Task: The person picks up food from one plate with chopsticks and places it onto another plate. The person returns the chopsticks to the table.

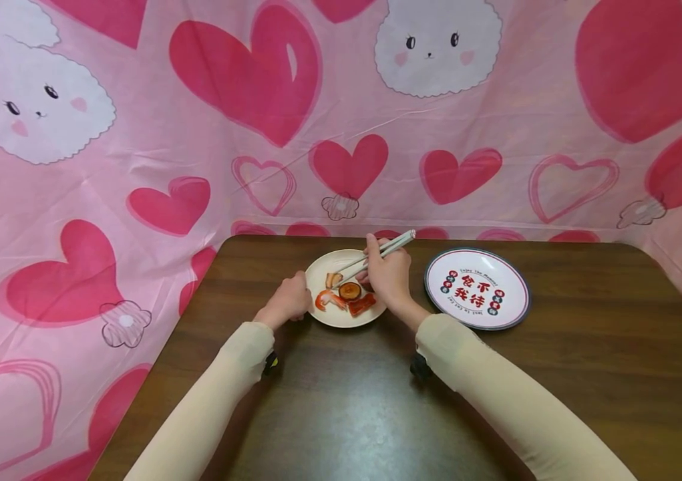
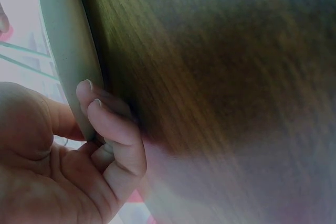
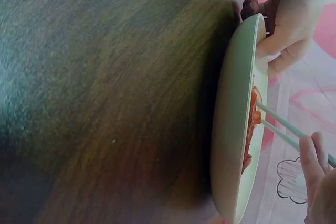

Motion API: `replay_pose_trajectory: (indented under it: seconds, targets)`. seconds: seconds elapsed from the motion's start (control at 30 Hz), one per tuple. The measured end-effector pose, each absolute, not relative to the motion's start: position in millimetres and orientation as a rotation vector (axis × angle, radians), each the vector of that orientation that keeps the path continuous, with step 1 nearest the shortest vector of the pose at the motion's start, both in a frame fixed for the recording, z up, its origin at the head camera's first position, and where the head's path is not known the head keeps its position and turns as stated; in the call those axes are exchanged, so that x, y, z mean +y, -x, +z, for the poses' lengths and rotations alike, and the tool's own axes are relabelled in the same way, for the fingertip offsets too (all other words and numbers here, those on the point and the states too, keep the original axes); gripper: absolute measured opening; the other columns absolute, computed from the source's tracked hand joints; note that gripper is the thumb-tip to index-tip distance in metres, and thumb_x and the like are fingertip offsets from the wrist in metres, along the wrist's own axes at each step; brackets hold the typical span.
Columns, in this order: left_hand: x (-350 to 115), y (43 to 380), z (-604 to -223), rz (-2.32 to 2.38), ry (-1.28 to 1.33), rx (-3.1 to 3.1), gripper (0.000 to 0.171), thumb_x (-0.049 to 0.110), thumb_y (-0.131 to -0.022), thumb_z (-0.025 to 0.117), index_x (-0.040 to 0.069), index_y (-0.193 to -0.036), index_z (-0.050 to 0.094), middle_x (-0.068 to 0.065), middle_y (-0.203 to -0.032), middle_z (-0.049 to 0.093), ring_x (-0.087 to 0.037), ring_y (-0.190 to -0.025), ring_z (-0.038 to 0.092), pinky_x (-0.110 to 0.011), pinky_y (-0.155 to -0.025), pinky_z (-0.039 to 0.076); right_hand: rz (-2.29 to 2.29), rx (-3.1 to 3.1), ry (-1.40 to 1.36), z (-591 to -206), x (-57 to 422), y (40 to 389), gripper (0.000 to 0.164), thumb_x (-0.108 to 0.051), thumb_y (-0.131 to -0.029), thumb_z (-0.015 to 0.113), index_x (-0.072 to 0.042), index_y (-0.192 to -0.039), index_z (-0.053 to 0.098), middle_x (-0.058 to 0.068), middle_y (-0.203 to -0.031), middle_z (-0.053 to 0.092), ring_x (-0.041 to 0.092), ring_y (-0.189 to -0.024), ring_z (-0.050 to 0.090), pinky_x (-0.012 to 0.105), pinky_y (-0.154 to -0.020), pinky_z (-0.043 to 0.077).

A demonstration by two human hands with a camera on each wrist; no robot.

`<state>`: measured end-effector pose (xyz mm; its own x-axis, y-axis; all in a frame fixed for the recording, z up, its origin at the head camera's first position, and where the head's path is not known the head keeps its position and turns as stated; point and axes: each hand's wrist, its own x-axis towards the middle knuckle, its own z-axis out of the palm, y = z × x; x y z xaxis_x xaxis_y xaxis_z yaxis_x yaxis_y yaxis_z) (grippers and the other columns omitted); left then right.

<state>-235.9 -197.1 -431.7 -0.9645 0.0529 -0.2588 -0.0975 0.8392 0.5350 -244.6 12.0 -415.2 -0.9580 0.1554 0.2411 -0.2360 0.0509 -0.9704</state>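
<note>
My left hand [image 1: 291,297] grips the left rim of a cream plate [image 1: 347,323], thumb over the edge and fingers curled against its side in the left wrist view. My right hand [image 1: 390,272] holds a pair of pale green chopsticks [image 1: 399,242] above the plate's right side. Their tips reach down among the food, close to a tan piece [image 1: 333,280] and an orange shrimp [image 1: 330,300]. A round brown mushroom-like piece [image 1: 349,291] and a glossy red-brown piece [image 1: 363,305] lie beside them. Seen from the right wrist, the chopstick tips [image 3: 265,109] overlap the orange food.
To the right of my right hand lies a white plate [image 1: 477,288] with a dark blue rim and red lettering. Both plates are on a brown wooden table [image 1: 341,414]. A pink cloth [image 1: 292,187] with hearts and rabbit faces hangs behind and at the sides.
</note>
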Motion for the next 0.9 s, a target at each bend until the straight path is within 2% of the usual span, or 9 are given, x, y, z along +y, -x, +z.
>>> replay_pose_trajectory:
  seconds: [0.13,0.23,0.5,0.8,0.9]
  targets:
    - [-196.0,235.0,-430.1,0.821,0.032,2.756,0.034,0.002,-0.1,0.053,-0.009,-0.131,0.045,-0.017,-0.071,0.063,-0.021,-0.048,0.057,-0.03,-0.046,0.049,2.023,-2.037,-0.074,-416.8,13.3,244.2,0.043,-0.038,-0.11,0.056,-0.001,-0.09,0.066,0.022,-0.068,0.067,0.042,-0.055,0.071,0.064,-0.053,0.056]
    - [-195.8,234.7,-429.7,0.822,0.029,2.754,0.034,0.002,-0.1,0.053,-0.009,-0.131,0.045,-0.017,-0.07,0.064,-0.021,-0.048,0.057,-0.03,-0.046,0.049,2.045,-2.025,-0.081,-417.5,14.5,244.1,0.042,-0.037,-0.11,0.056,-0.001,-0.09,0.066,0.023,-0.068,0.066,0.044,-0.057,0.071,0.064,-0.054,0.056]
    - [-196.7,235.0,-430.2,0.836,0.035,2.749,0.033,0.002,-0.1,0.052,-0.009,-0.131,0.045,-0.017,-0.072,0.063,-0.021,-0.049,0.057,-0.03,-0.046,0.049,2.062,-2.024,-0.115,-413.7,20.8,244.4,0.048,-0.038,-0.111,0.054,0.006,-0.095,0.066,0.023,-0.069,0.067,0.035,-0.054,0.072,0.061,-0.055,0.057]
    - [-198.2,235.6,-430.7,0.855,0.026,2.736,0.036,0.002,-0.1,0.054,-0.009,-0.132,0.043,-0.017,-0.074,0.062,-0.022,-0.05,0.057,-0.031,-0.048,0.05,2.13,-1.983,-0.112,-406.5,36.2,240.0,0.057,-0.044,-0.11,0.053,0.01,-0.098,0.067,0.028,-0.075,0.069,0.033,-0.056,0.072,0.051,-0.057,0.06]
    - [-199.4,235.4,-431.7,0.859,0.034,2.731,0.035,0.003,-0.101,0.054,-0.008,-0.132,0.043,-0.018,-0.074,0.063,-0.023,-0.05,0.058,-0.031,-0.048,0.05,2.138,-1.978,-0.129,-404.3,40.8,236.2,0.061,-0.045,-0.109,0.054,0.013,-0.097,0.066,0.028,-0.073,0.069,0.027,-0.055,0.072,0.046,-0.058,0.061]
